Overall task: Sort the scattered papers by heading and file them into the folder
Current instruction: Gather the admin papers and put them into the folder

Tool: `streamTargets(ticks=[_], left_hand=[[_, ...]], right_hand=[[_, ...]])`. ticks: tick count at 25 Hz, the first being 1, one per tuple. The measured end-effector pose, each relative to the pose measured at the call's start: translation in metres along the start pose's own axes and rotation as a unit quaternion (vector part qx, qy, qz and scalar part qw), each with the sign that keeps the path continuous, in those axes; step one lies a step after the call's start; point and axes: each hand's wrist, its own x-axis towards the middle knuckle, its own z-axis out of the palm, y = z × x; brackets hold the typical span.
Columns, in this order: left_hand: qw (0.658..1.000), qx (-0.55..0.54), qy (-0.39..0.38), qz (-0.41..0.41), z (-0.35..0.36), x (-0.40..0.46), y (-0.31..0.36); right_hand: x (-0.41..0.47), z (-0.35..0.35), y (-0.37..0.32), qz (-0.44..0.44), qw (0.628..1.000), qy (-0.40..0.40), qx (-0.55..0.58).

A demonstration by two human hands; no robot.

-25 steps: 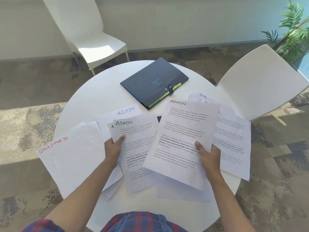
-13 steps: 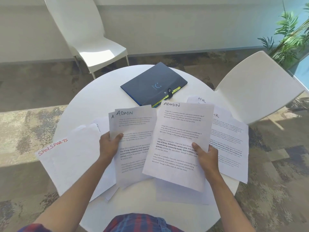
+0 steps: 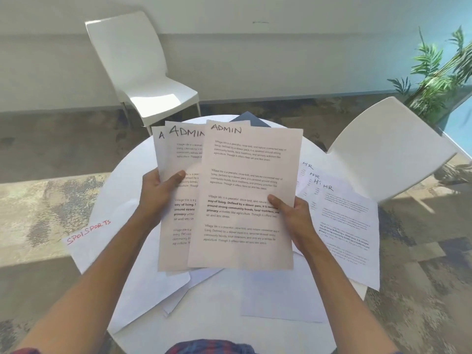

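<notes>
I hold sheets headed ADMIN up in front of me above the round white table (image 3: 122,180). My left hand (image 3: 158,190) grips two or three overlapping ADMIN sheets (image 3: 178,154). My right hand (image 3: 291,215) pinches a single ADMIN sheet (image 3: 245,175) that overlaps them on the right. Only a dark blue corner of the folder (image 3: 249,117) shows above the raised sheets. Papers headed HR (image 3: 350,221) lie fanned at the table's right. A pile headed SPORTS in red (image 3: 89,233) lies at the left.
A white chair (image 3: 143,72) stands beyond the table at the back left, and another white chair (image 3: 390,149) is close at the right. A potted plant (image 3: 439,70) is at the far right. Blank white sheets (image 3: 278,297) lie near the table's front edge.
Both hands lifted their ADMIN sheets off the table and brought them together, upright toward me. The raised sheets now hide most of the folder.
</notes>
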Motion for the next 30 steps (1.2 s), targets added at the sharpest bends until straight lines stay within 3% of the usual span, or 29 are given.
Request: streamTargets(ticks=[9,19,23,30], left_hand=[[0.997,-0.038,-0.064,-0.03,0.023,-0.01,0.012],[0.965,-0.162,-0.139,-0.151,0.033,-0.007,-0.009],[0.955,-0.18,-0.145,-0.183,0.034,-0.011,-0.014],[0.986,-0.068,-0.128,-0.087,0.047,-0.019,-0.008]], right_hand=[[-0.002,0.011,-0.011,-0.037,0.998,-0.036,0.027],[-0.013,0.008,-0.005,-0.066,0.997,0.028,-0.01],[-0.019,0.006,-0.002,-0.06,0.998,0.004,-0.018],[-0.022,0.008,-0.001,-0.078,0.994,-0.018,-0.081]])
